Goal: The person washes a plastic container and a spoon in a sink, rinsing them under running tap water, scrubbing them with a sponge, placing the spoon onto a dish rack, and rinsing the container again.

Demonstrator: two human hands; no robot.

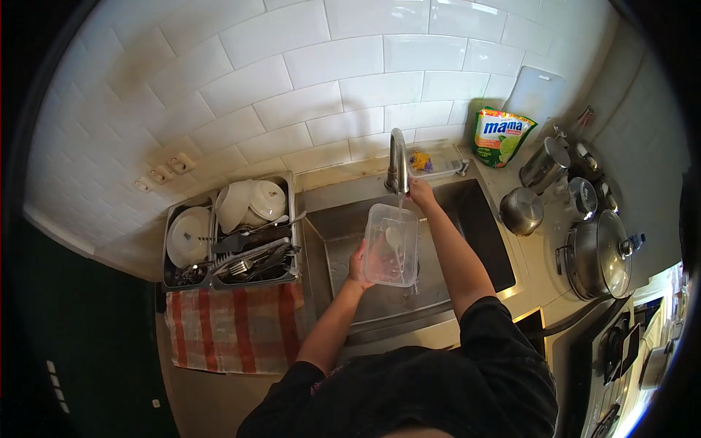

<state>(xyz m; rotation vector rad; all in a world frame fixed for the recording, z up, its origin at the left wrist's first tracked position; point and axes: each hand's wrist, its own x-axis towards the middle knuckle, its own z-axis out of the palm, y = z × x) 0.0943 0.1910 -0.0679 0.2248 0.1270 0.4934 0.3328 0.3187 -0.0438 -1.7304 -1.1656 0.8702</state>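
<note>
Over the sink (380, 310), my left hand (359, 267) grips the left side of a clear plastic container (377, 252). A light-coloured spoon (394, 237) lies inside it. Water runs from the curved metal faucet (396, 157) into the container's far end. My right hand (420, 193) is beside the faucet's base, close behind the spout; its fingers are mostly hidden, and what they touch cannot be made out.
Left of the sink, a rack (292, 219) holds bowls, plates and cutlery above a striped cloth (241, 328). A green detergent pouch (502, 137), metal pots (521, 211) and a large lidded pot (599, 255) stand at the right.
</note>
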